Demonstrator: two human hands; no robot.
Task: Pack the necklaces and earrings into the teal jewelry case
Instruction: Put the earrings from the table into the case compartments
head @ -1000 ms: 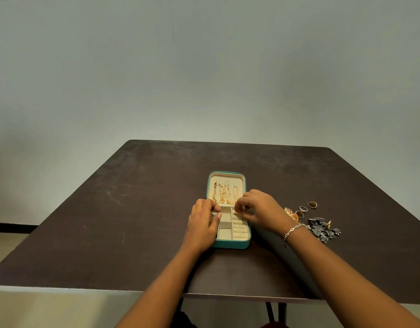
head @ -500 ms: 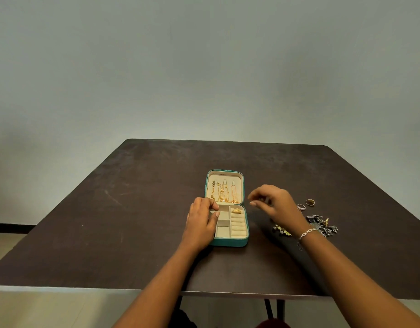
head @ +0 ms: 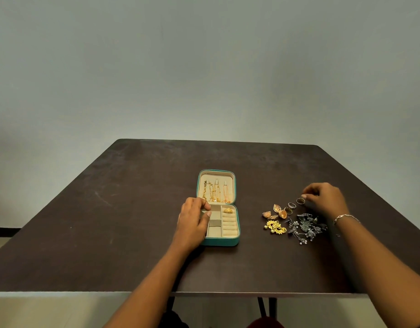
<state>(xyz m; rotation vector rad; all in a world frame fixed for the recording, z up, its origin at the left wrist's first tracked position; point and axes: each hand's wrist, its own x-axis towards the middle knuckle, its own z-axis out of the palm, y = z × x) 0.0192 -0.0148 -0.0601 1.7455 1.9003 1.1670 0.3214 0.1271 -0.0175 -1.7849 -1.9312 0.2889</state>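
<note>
One dark brown square table (head: pixel 109 221) is carrying everything. Near its middle, a rectangular teal jewelry case (head: pixel 222 242) with cream lining is lying open. At the case's left side, the left hand (head: pixel 192 223) is gripping it, with the fingers curling over the left rim and the thumb pressing into the cream tray. Inside the case's open lid, thin gold necklaces (head: pixel 216 192) are stretching side by side. In the tray's far right corner, a gold ring (head: pixel 228 210) is sitting on the ring rolls.

Well to the right of the case, loose pieces are lying close together:
- gold dome earrings (head: pixel 267 214)
- yellow-gold flower earrings (head: pixel 275 227)
- small metal rings (head: pixel 291 205)
- dark silver beaded earrings (head: pixel 307 227)

Farthest right of the case, the right hand (head: pixel 327 200) is wearing a silver chain bracelet (head: pixel 346 217). Its fingers are curling narrowly at the outermost ring (head: pixel 300 200), and I cannot tell whether they are pinching it.
</note>
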